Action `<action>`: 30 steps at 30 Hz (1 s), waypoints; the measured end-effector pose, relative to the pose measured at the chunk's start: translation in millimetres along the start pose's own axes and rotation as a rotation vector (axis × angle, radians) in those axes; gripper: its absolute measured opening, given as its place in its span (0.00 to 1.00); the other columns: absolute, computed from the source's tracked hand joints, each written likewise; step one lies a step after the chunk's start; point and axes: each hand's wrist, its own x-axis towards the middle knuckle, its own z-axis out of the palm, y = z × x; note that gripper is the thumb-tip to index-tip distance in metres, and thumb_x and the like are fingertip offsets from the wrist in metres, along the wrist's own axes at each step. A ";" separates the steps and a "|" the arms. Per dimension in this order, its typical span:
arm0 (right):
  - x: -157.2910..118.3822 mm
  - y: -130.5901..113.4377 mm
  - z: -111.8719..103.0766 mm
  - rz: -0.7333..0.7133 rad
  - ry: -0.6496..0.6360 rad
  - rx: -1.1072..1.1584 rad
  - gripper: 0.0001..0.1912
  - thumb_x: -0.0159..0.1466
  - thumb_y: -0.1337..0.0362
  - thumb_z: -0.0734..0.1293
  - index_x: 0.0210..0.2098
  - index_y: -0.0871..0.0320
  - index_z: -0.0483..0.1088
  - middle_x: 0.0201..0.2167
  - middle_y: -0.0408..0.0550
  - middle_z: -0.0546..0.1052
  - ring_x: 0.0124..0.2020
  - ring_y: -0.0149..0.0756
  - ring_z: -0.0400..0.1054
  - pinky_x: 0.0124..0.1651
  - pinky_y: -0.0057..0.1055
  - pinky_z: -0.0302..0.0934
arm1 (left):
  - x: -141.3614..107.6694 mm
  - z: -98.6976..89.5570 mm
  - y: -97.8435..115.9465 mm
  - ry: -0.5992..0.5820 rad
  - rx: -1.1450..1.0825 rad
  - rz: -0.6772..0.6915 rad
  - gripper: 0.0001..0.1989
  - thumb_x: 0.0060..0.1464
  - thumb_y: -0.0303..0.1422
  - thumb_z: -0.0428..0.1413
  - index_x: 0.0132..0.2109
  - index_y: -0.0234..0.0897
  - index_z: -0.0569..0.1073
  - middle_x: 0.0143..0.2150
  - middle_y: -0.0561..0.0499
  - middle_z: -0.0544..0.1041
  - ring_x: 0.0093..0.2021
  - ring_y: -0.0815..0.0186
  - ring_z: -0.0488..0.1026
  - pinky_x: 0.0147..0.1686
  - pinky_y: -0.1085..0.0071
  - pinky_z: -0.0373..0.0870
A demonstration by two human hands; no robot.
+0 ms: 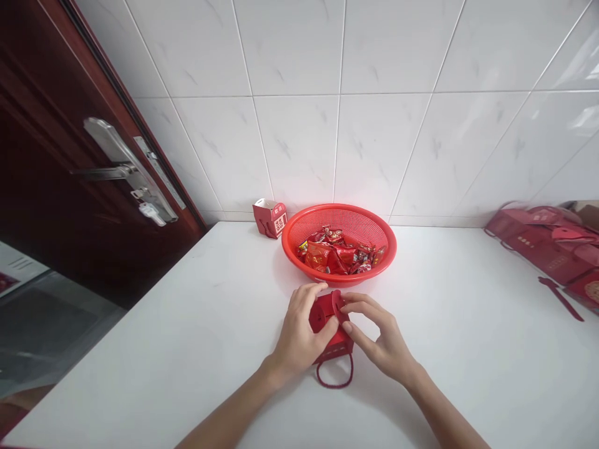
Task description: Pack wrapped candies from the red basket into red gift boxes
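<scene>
A small red box with a dark red cord handle sits on the white table, in front of a red basket. Its top flaps stand partly raised. My left hand wraps round the left side of the box, its thumb on the top flaps. From the right, my right hand holds a rounded flap of the box between thumb and fingers. The red basket holds several red-wrapped sweets.
An open red box with white lettering stands left of the basket by the tiled wall. Several red bags and a red strip lie at the right. A dark red door with a metal handle is at the left.
</scene>
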 end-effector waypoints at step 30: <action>-1.2 11.6 7.0 0.129 0.017 -0.013 0.15 0.70 0.54 0.64 0.53 0.54 0.69 0.51 0.56 0.79 0.51 0.45 0.76 0.51 0.43 0.73 | 6.7 -26.6 -26.8 -0.359 -0.106 -0.079 0.19 0.59 0.37 0.58 0.56 0.43 0.79 0.57 0.44 0.75 0.57 0.54 0.74 0.59 0.58 0.71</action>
